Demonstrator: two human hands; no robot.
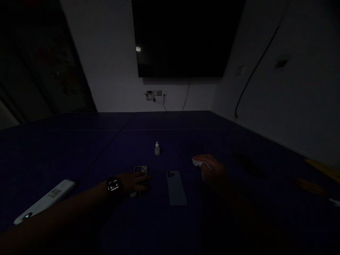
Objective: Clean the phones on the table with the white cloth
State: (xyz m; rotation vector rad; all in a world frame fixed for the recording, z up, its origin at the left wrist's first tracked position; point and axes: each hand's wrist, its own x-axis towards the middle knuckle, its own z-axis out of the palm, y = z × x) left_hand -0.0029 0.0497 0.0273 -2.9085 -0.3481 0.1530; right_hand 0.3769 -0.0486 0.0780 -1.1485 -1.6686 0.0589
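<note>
My left hand [136, 182], a smartwatch [113, 185] on its wrist, lies with fingers apart over a phone case [141, 169]. The hand hides the middle of the case; its top edge and a pale lower corner show. To the right of this hand a blue-grey phone [176, 188] rests back up, camera lenses at its top left. My right hand [211, 168] is closed around a crumpled white wipe [199, 163], to the right of the phone and apart from it. A small clear bottle with a white cap [157, 149] stands upright behind the phone.
The room is very dark. A long white box [46, 202] lies at the left of the dark blue table [106, 122]. Dim orange-yellow items [322, 170] lie at the far right. A large screen [186, 39] hangs above wall sockets [156, 93] with cables.
</note>
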